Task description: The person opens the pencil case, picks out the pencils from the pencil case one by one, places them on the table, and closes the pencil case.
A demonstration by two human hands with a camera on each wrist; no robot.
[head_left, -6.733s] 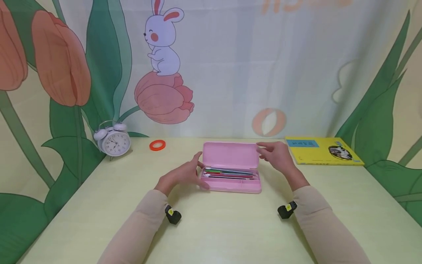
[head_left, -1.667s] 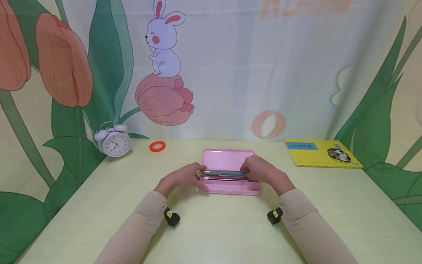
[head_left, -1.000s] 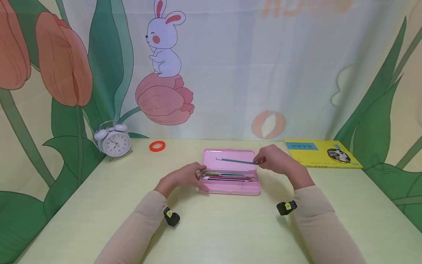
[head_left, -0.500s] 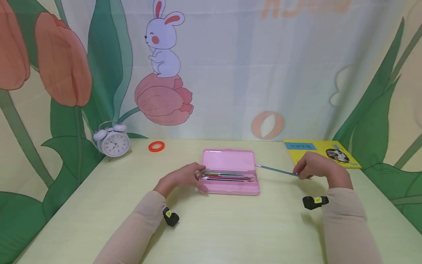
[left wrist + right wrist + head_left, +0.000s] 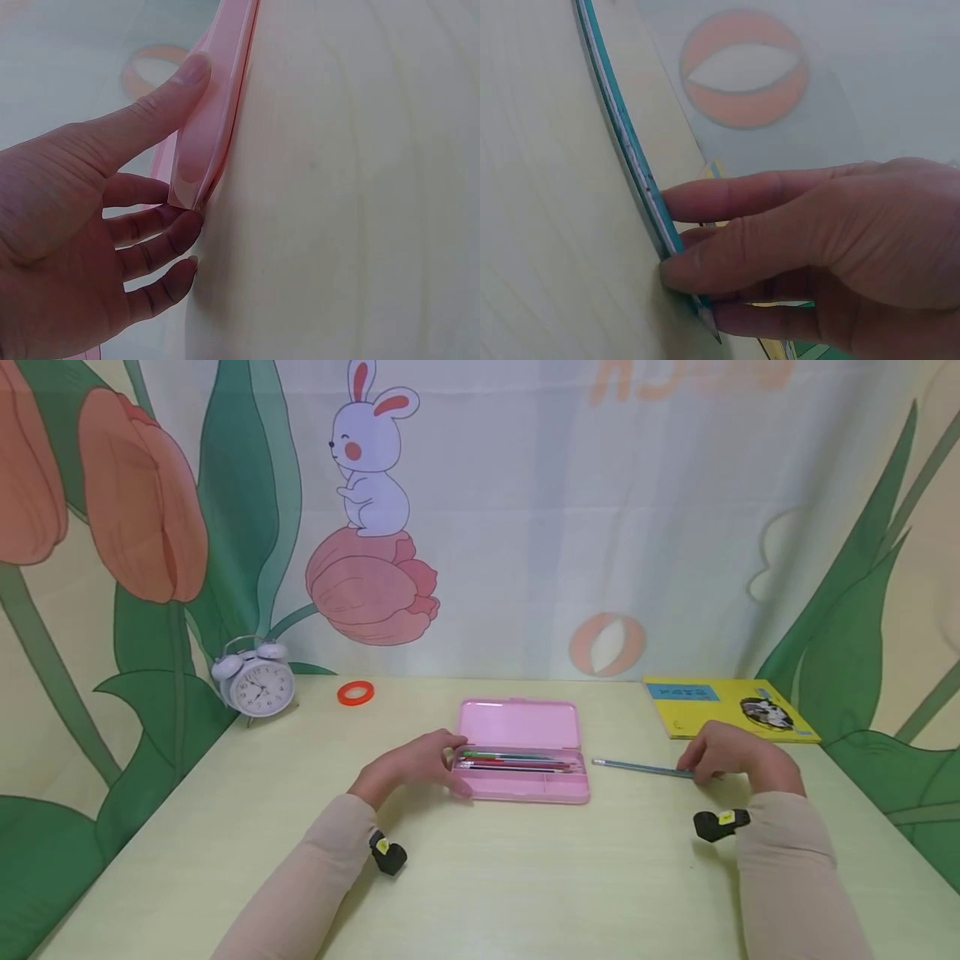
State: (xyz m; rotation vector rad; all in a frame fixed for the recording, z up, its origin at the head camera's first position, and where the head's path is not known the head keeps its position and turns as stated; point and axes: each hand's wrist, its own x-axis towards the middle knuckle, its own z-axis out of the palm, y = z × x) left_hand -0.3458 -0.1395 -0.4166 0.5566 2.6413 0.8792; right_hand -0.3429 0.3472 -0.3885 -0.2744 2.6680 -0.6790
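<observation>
A pink pencil case (image 5: 517, 727) lies with its lid up in the middle of the table, several pencils (image 5: 517, 764) in its rear compartment. My left hand (image 5: 416, 764) holds the case's left end; in the left wrist view the thumb (image 5: 154, 112) presses along its side and the fingers curl at its corner. To the right of the case, my right hand (image 5: 731, 753) pinches a teal pencil (image 5: 637, 767) near its sharpened tip, between thumb and fingers. The right wrist view shows that pencil (image 5: 622, 124) lying close along the tabletop, its point past my thumb.
A yellow book (image 5: 727, 714) lies at the back right, just behind my right hand. At the back left stand a white alarm clock (image 5: 258, 685) and an orange-red ring (image 5: 356, 693). A printed curtain (image 5: 510, 527) hangs along the table's far edge.
My right hand took the teal pencil out of the case, carried it right and lowered it toward the tabletop beside the case. My left hand has stayed at the case's left end.
</observation>
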